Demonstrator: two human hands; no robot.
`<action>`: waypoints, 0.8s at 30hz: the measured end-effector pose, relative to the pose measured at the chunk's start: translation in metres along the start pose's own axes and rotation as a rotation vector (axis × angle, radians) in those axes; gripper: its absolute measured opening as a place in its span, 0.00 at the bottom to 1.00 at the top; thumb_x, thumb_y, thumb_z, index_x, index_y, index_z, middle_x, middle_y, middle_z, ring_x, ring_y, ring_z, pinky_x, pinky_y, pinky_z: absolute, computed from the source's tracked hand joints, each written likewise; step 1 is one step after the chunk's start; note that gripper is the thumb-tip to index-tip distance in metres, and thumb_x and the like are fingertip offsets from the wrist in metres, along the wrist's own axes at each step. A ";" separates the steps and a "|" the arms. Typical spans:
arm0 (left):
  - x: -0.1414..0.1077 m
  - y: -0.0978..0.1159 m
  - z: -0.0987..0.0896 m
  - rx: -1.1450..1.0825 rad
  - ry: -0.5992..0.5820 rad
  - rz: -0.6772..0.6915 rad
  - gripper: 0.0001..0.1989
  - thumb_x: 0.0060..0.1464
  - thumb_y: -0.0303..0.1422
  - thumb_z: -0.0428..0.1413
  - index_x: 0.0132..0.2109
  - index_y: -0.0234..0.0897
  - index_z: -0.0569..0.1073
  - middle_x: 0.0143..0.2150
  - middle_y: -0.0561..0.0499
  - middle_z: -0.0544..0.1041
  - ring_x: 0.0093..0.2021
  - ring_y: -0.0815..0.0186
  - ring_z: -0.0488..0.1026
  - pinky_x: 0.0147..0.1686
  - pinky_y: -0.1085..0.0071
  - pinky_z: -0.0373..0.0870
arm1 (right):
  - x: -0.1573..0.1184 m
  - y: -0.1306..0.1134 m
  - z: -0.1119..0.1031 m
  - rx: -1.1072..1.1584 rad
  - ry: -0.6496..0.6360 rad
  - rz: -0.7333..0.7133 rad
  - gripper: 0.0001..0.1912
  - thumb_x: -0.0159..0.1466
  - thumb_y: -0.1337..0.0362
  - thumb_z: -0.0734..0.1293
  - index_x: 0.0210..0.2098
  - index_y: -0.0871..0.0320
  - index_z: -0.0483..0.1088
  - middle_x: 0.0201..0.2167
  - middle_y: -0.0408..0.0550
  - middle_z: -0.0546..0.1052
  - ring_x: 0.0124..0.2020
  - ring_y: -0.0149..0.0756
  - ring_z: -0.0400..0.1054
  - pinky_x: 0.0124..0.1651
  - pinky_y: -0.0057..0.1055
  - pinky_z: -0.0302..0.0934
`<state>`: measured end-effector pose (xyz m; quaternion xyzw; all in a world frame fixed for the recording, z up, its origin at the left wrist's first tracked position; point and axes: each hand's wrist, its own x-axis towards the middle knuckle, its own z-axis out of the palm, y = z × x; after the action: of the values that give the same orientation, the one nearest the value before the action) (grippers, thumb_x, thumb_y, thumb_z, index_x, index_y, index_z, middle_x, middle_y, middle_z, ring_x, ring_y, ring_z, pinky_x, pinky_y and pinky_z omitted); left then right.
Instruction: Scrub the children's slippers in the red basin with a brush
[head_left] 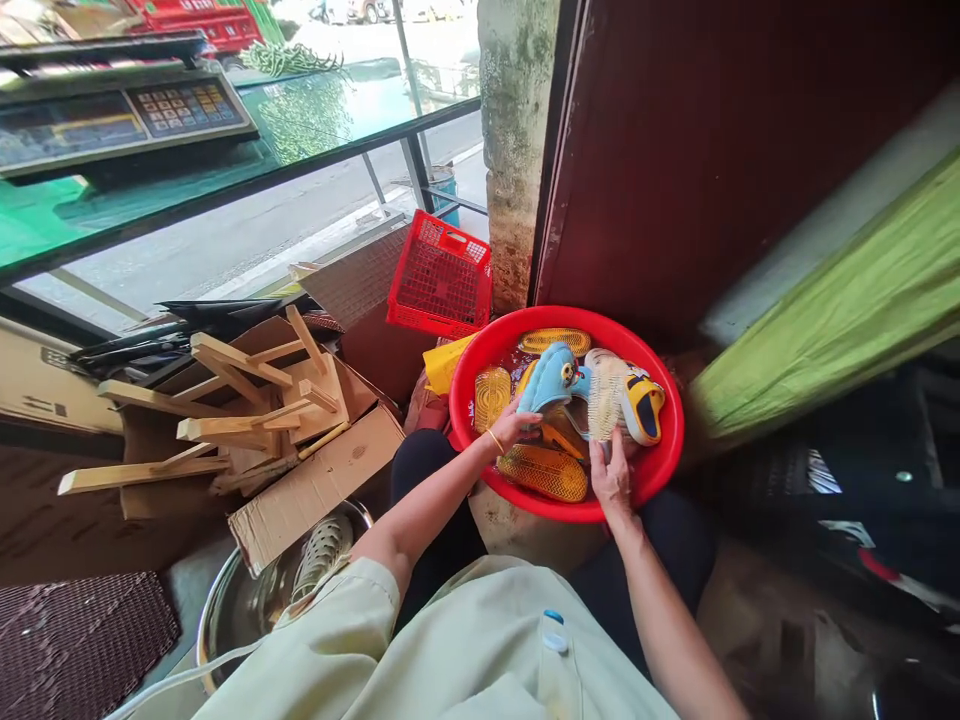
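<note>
Two bare hands meet over the red basin (676,425). The left hand (517,428) grips one end of the blue shoe (552,380), raised within the rim; its fingers beneath are hidden. The right hand (611,472) is closed on the lower end of a brush (606,402), its far fingertips out of sight. Whether bristles and shoe touch, I cannot tell. Yellow soles (544,473) lie below, partly covered. Behind the brush, a second shoe (643,408) is half masked. A sleeve (341,615) hides part of the metal bowl (217,590); the scale (187,105) is cut off at left.
</note>
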<state>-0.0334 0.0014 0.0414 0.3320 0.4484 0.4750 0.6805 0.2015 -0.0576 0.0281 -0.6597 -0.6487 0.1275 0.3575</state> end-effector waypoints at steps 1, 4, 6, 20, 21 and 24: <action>-0.005 -0.004 0.001 0.004 -0.005 -0.048 0.46 0.44 0.36 0.68 0.72 0.48 0.67 0.57 0.44 0.79 0.49 0.55 0.77 0.45 0.62 0.75 | -0.006 -0.007 0.001 -0.036 -0.028 -0.066 0.43 0.75 0.41 0.52 0.73 0.70 0.62 0.58 0.71 0.79 0.54 0.55 0.79 0.52 0.43 0.74; -0.020 -0.018 0.001 0.047 0.044 -0.106 0.46 0.45 0.35 0.67 0.72 0.47 0.66 0.51 0.46 0.81 0.42 0.61 0.76 0.37 0.70 0.71 | -0.018 -0.033 0.001 -0.204 -0.250 -0.235 0.35 0.77 0.47 0.54 0.74 0.62 0.63 0.54 0.64 0.82 0.47 0.49 0.82 0.46 0.35 0.75; -0.027 -0.026 0.002 0.078 0.094 -0.114 0.46 0.45 0.33 0.67 0.72 0.47 0.66 0.48 0.48 0.81 0.39 0.64 0.75 0.33 0.73 0.69 | -0.011 -0.046 -0.001 -0.376 -0.362 -0.241 0.32 0.77 0.51 0.56 0.75 0.57 0.62 0.45 0.60 0.85 0.37 0.45 0.82 0.37 0.32 0.72; -0.027 -0.016 -0.004 -0.034 0.190 -0.274 0.27 0.50 0.26 0.64 0.58 0.39 0.76 0.37 0.48 0.80 0.33 0.63 0.76 0.27 0.74 0.68 | 0.002 -0.036 -0.004 -0.357 -0.411 -0.167 0.33 0.75 0.51 0.58 0.75 0.53 0.62 0.41 0.57 0.86 0.35 0.49 0.81 0.38 0.40 0.74; -0.026 -0.015 -0.006 -0.076 0.185 -0.310 0.25 0.51 0.27 0.63 0.58 0.38 0.76 0.36 0.47 0.79 0.31 0.64 0.76 0.25 0.75 0.67 | 0.010 -0.030 -0.006 -0.369 -0.379 -0.103 0.32 0.75 0.51 0.58 0.75 0.56 0.63 0.38 0.58 0.86 0.35 0.50 0.81 0.39 0.40 0.74; -0.027 -0.007 -0.008 -0.225 0.136 -0.409 0.21 0.57 0.36 0.60 0.56 0.33 0.76 0.34 0.44 0.80 0.28 0.62 0.78 0.21 0.75 0.70 | 0.038 -0.018 -0.012 -0.300 -0.298 -0.005 0.32 0.75 0.52 0.58 0.71 0.63 0.67 0.40 0.63 0.86 0.42 0.54 0.82 0.46 0.44 0.74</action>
<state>-0.0427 -0.0260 0.0399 0.1239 0.4955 0.3956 0.7633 0.1996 -0.0269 0.0594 -0.6778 -0.7077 0.1249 0.1556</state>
